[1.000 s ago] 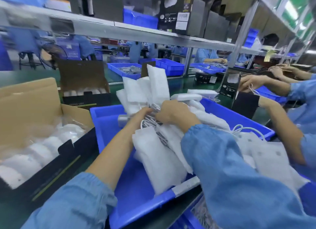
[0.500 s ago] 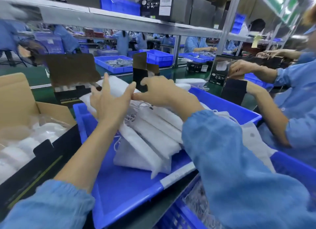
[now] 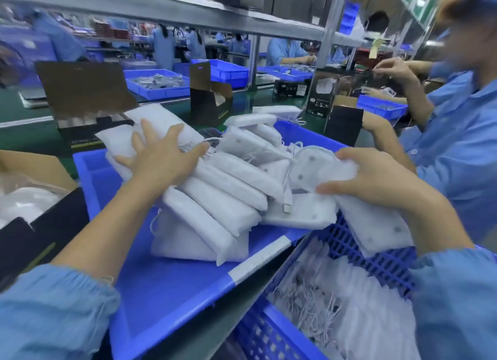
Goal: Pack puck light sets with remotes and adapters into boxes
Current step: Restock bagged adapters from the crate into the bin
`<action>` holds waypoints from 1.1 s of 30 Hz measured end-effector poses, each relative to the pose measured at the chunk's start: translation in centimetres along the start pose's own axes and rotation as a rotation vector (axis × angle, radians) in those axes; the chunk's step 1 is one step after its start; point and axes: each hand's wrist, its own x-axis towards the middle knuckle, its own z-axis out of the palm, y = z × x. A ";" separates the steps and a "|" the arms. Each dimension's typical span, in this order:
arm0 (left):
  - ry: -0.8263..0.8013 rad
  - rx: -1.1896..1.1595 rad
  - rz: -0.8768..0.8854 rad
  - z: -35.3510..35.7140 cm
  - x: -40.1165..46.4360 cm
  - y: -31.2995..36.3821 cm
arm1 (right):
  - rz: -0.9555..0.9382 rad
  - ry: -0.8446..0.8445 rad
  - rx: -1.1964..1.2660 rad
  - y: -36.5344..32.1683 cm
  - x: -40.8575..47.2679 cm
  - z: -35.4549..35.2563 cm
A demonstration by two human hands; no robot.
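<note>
The blue tray (image 3: 166,284) holds a heap of white foam pouches (image 3: 223,198). The left hand (image 3: 161,155) presses flat, fingers spread, on the heap's far end. The right hand (image 3: 376,176) grips a pouch bundle (image 3: 376,225) at the tray's right rim. The lattice crate (image 3: 363,254) beside the tray holds blurred cabled pouches.

foam pouches (image 3: 226,198) are lying stacked in a tray (image 3: 172,287), with an open box (image 3: 32,220) sitting to its left. a slatted crate (image 3: 376,263) is standing to the tray's right, and a second open box (image 3: 83,101) is sitting behind the tray.
</note>
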 end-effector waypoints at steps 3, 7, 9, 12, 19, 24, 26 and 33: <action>0.007 0.012 0.002 0.0 -0.3 -0.4 | -0.149 0.157 0.150 -3.0 3.1 -0.5; 0.020 -0.004 0.012 -0.3 -0.6 -1.3 | -0.159 0.177 0.307 -5.6 9.1 2.2; 0.050 -0.015 0.011 -0.2 -1.1 -1.8 | -0.318 0.076 0.042 -5.6 10.6 5.7; 0.118 -0.054 0.023 0.3 -2.2 -2.3 | -0.331 -0.016 -0.177 -4.7 11.1 9.0; 0.220 -0.210 0.014 0.1 -3.6 -2.7 | -0.017 0.088 0.383 -1.7 12.2 6.6; 0.338 -0.333 -0.079 -0.6 -4.4 -2.8 | -0.125 -0.048 0.350 -2.7 7.8 6.0; 0.301 -0.313 -0.087 -0.6 -4.7 -2.6 | -0.207 -0.123 0.220 -3.1 7.2 7.4; 0.140 -0.192 -0.040 0.4 -4.8 -2.7 | -0.203 -0.329 -0.310 -6.4 9.1 3.0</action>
